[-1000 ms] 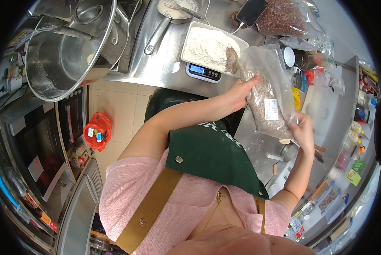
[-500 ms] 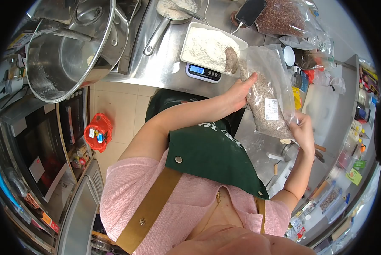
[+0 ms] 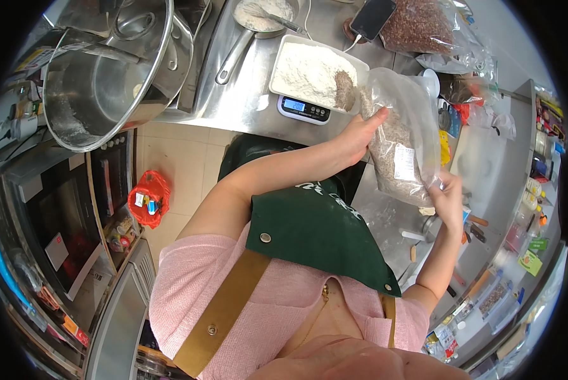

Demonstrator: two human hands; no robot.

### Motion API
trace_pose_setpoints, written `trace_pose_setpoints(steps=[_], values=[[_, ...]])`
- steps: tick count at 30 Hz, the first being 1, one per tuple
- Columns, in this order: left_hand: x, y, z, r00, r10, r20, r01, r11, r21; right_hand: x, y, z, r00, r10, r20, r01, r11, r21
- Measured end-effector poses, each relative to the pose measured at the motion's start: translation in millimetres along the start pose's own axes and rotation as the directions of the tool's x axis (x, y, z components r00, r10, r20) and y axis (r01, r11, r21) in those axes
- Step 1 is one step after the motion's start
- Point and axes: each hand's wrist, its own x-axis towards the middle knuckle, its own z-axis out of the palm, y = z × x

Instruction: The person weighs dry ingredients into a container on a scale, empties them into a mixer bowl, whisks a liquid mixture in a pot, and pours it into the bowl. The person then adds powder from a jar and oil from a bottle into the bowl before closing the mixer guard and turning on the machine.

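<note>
In the head view, gripping a clear bag (image 3: 393, 134) of coarse brown meal with both hands: with the left hand (image 3: 362, 136) closed on its side near the mouth, thumb on top, and with the right hand (image 3: 447, 197) pinching its lower corner. Held tilted, mouth at the right end of a white tray (image 3: 362, 68). In the tray, white flour (image 3: 309, 68) with brown meal (image 3: 344, 90) heaped at that end. Under the tray, a lit scale (image 3: 303, 110). Beyond it, a saucepan (image 3: 235, 57) with a whisk (image 3: 277, 21) inside.
</note>
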Motion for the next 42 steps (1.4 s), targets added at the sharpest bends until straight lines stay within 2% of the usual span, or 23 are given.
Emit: trace_pose_setpoints(steps=[4,7,10,12,13,14,16,19,22,26,28,31,32,35,37,39,40,42], values=[[-1,6,-2,0.996,-0.005,0.090,-0.004,0.994,0.106,-3,30,9,0.994,-0.088,-0.068,0.091,0.994,0.053],[-12,9,11,0.994,0.072,-0.086,-0.048,0.965,0.257,-5,55,22,0.986,-0.090,-0.144,0.105,0.989,0.103],[-12,6,11,0.987,0.157,-0.034,-0.128,0.896,0.425,-3,101,42,0.977,-0.036,-0.209,0.084,0.970,0.227],[-7,0,6,0.963,0.246,0.107,-0.263,0.781,0.567,3,133,59,0.962,-0.038,-0.272,0.119,0.950,0.287],[-6,-1,6,0.943,0.276,0.183,-0.329,0.708,0.625,6,127,73,0.933,0.007,-0.359,0.119,0.937,0.329],[-6,-3,7,0.935,0.283,0.212,-0.348,0.624,0.700,11,132,85,0.927,0.028,-0.375,0.148,0.890,0.430],[-7,-4,13,0.918,0.279,0.283,-0.383,0.428,0.819,21,152,112,0.909,0.076,-0.409,0.213,0.760,0.614],[-10,-3,34,0.910,0.172,0.377,-0.401,0.134,0.906,38,172,143,0.893,0.208,-0.398,0.250,0.507,0.825],[-3,-12,53,0.839,0.148,0.524,-0.543,0.142,0.828,47,154,150,0.803,0.221,-0.553,0.501,0.251,0.828],[21,-20,86,0.860,-0.032,0.510,-0.499,0.165,0.851,58,190,129,0.779,0.163,-0.605,0.595,0.112,0.796],[39,-30,101,0.815,-0.071,0.574,-0.555,0.184,0.811,64,207,107,0.780,0.137,-0.611,0.609,0.061,0.791],[66,-41,130,0.733,-0.163,0.661,-0.634,0.191,0.750,77,200,71,0.661,0.146,-0.736,0.743,0.017,0.670],[75,-44,141,0.701,-0.201,0.684,-0.657,0.190,0.730,85,200,59,0.659,0.143,-0.738,0.748,-0.020,0.664],[104,-47,180,0.627,-0.232,0.744,-0.746,0.097,0.659,126,207,23,0.643,0.126,-0.755,0.765,-0.143,0.628],[128,-43,202,0.642,-0.208,0.738,-0.727,0.143,0.672,165,211,1,0.607,0.082,-0.790,0.780,-0.249,0.574],[151,-37,221,0.648,-0.143,0.748,-0.719,0.210,0.663,189,206,-23,0.593,0.019,-0.805,0.773,-0.293,0.563],[164,-33,227,0.650,-0.123,0.750,-0.729,0.180,0.661,200,202,-32,0.592,-0.013,-0.806,0.763,-0.315,0.565],[184,-24,231,0.666,-0.078,0.742,-0.731,0.125,0.670,215,200,-43,0.621,0.034,-0.783,0.752,-0.308,0.583]])
